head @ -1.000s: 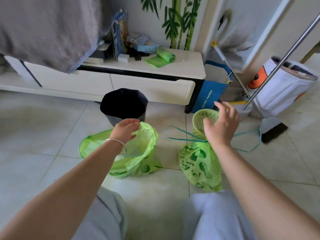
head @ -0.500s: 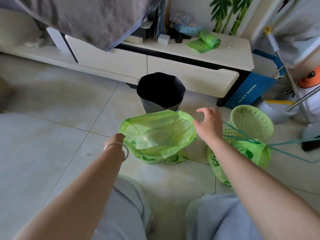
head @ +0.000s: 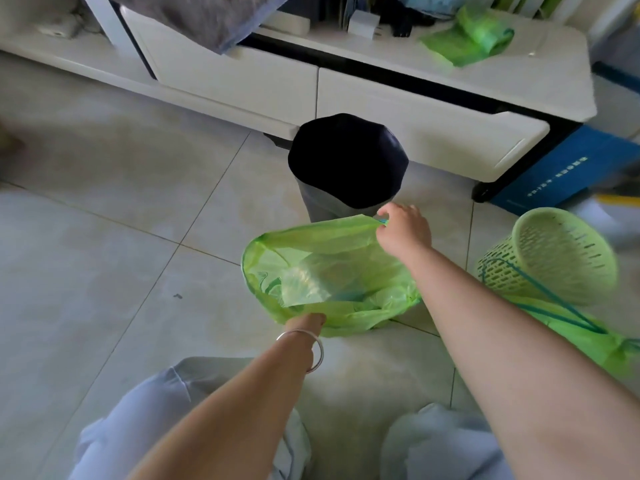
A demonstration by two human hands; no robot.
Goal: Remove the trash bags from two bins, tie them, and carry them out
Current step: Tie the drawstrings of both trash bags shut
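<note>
Both hands hold the translucent green plastic trash bag (head: pixel 332 271) on the tiled floor (head: pixel 138 237): right hand (head: pixel 403 230) pinches its far rim, left hand (head: pixel 306 323) grips its near rim, before the round black-lined bin (head: pixel 348 164).

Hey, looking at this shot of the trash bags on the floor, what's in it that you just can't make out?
Head view only:
- Left hand: fingers hidden behind the open bag's near rim, so its grip is unclear.
- Open bag's contents: blurred behind translucent plastic.
- Second bag: partly hidden by the right forearm and cut off by the right edge.
- Blue box: print too small to read.
- Cabinet top: items blurred and cut off by the top edge.
</note>
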